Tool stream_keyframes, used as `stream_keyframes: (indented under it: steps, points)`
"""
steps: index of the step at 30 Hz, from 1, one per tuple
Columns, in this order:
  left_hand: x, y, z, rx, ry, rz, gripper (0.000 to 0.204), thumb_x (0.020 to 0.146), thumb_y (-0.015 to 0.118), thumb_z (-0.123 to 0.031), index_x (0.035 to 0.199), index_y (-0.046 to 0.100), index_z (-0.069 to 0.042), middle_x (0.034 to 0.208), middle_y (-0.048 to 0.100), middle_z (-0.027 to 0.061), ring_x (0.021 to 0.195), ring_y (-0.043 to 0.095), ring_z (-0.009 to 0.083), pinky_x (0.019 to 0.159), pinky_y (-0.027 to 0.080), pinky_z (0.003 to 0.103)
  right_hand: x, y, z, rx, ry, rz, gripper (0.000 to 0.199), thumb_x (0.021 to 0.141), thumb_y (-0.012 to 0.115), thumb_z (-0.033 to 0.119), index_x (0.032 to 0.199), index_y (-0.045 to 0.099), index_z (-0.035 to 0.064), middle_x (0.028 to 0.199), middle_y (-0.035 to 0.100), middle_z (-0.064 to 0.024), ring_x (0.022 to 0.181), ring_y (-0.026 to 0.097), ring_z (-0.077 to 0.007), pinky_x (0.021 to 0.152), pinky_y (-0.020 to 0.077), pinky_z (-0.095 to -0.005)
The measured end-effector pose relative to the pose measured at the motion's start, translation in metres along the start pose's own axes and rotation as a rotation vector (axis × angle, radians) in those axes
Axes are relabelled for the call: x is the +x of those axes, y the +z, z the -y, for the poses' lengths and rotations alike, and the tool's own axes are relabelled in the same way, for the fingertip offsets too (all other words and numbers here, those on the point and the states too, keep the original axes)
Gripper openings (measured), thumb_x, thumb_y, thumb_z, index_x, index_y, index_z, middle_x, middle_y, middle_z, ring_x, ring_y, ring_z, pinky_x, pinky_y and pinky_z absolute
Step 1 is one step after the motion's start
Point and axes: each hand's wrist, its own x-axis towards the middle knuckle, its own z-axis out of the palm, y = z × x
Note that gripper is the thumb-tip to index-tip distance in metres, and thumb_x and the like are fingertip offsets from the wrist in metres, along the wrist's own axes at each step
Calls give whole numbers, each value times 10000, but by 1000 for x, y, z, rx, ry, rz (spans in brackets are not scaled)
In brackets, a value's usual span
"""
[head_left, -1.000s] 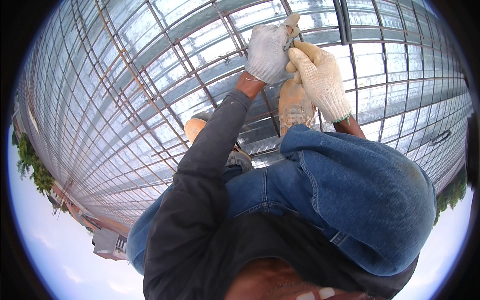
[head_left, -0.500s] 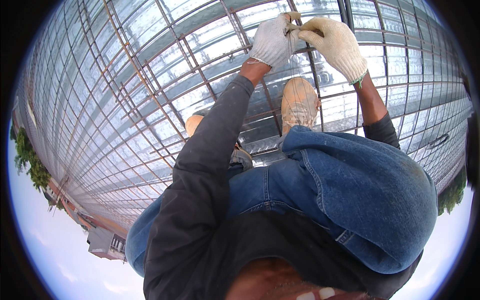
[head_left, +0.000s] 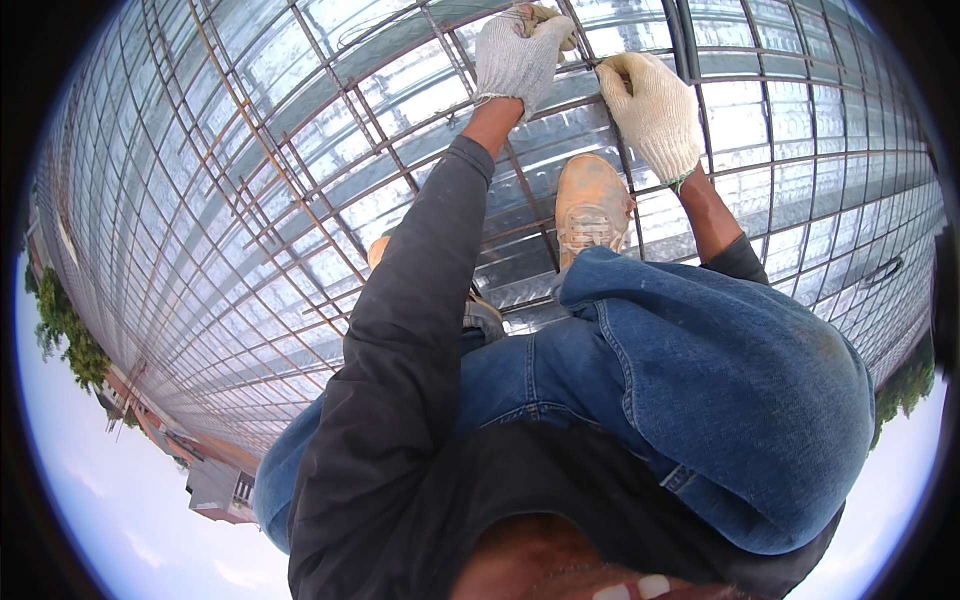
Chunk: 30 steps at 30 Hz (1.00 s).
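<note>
My left hand [head_left: 520, 58], in a whitish knit glove, is closed over the rebar mesh at the top of the view. Thin tie wires [head_left: 372, 24] stick out to its left, apparently from its grip. To the right, my right hand [head_left: 655, 112] wears a cream glove. Its thumb and fingers are pinched together at a bar near a crossing of the rebar mesh [head_left: 768, 118]. Whatever lies between those fingertips is too small to make out. The two hands are a short gap apart.
Ribbed shiny metal decking [head_left: 500, 278] lies beneath the mesh. My tan shoe [head_left: 592, 205] rests between bars, below the hands. Two thicker dark bars [head_left: 684, 42] run close together right of my right hand. A bent loop of metal [head_left: 883, 271] lies at far right.
My hands have separated; the left moved up and left, the right slightly down. The thin wires that hung down over my shoe now point left from my left hand.
</note>
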Motion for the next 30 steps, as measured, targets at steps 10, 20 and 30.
stream_keyframes:
  steps: [10,20,30]
  points:
    - [17,36,-27,822,643,105,279,1024,747,-275,1208,780,-69,1144,796,103,1058,773,268,897,636,417,-20,22,25,265,278,-73,313,999,745,311,954,816,9,933,786,-230,917,776,-416,815,590,-505]
    - [-29,31,-72,821,815,210,282,954,809,-329,1086,841,-83,1075,834,138,1016,815,321,852,650,435,-9,68,-8,761,773,60,344,1038,738,337,1109,756,1,917,803,-162,803,765,-219,652,594,-367]
    - [-27,-2,-41,629,-43,11,557,1008,711,-606,1048,841,-66,894,799,173,800,774,325,822,604,423,-11,-78,71,579,443,572,570,1110,678,484,1366,761,-19,1112,827,-205,928,808,-216,770,660,-358]
